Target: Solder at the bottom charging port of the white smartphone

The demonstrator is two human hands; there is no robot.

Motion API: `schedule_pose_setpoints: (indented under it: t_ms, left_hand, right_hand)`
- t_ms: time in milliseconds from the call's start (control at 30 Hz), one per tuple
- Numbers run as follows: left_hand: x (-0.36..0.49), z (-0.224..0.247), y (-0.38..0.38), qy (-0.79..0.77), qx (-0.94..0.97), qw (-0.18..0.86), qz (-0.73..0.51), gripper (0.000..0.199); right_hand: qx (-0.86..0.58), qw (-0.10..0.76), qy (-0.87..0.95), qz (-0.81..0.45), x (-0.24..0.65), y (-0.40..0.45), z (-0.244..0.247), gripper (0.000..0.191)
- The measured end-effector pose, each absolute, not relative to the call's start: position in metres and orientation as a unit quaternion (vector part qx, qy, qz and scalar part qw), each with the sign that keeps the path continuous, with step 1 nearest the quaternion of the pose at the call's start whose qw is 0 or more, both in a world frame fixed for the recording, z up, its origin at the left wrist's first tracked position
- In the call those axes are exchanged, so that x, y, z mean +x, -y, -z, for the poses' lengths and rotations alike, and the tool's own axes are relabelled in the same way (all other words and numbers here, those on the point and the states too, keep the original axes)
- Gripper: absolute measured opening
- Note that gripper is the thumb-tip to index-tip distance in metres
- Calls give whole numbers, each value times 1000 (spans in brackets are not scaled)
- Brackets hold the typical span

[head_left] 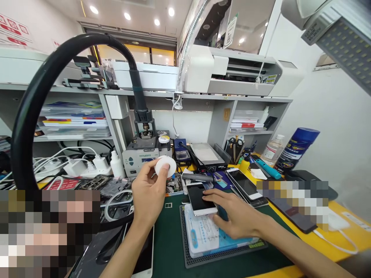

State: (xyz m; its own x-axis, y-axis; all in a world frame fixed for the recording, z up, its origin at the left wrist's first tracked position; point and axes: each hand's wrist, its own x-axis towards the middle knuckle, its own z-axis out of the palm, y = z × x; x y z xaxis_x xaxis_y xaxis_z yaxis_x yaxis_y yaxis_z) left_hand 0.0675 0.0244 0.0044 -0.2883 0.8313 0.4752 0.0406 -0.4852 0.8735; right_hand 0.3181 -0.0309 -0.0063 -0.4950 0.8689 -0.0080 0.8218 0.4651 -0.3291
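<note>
Pinching a white disc (171, 168) in left hand (150, 189), right hand (232, 214) splayed on phone (199, 200), black holder (232, 157)'s got tools (238, 144) inside.

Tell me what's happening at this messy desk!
A person's left hand is holding up a small white disc. Their right hand touches the dark screen of a phone, whose near end is over a blue-and-white case. Another phone lies farther right.
</note>
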Motion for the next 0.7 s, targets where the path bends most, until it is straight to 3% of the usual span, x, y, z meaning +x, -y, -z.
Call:
schedule_pose_setpoints:
  t_ms: [267, 467, 567, 700]
  left_hand:
    - [67, -7, -24, -425, 512, 286, -689, 36]
    - [64, -9, -26, -424, 504, 280, -699, 34]
    - [61, -8, -27, -424, 497, 277, -705, 34]
    - [58, -8, -31, -428, 484, 275, -712, 34]
  right_hand:
    - [-480, 93, 860, -146, 328, 34, -4, 59]
    - [-473, 325, 808, -133, 315, 27, -33, 25]
    - [-488, 355, 782, -158, 294, 13, -43, 27]
    - [-527, 332, 745, -240, 263, -22, -40, 38]
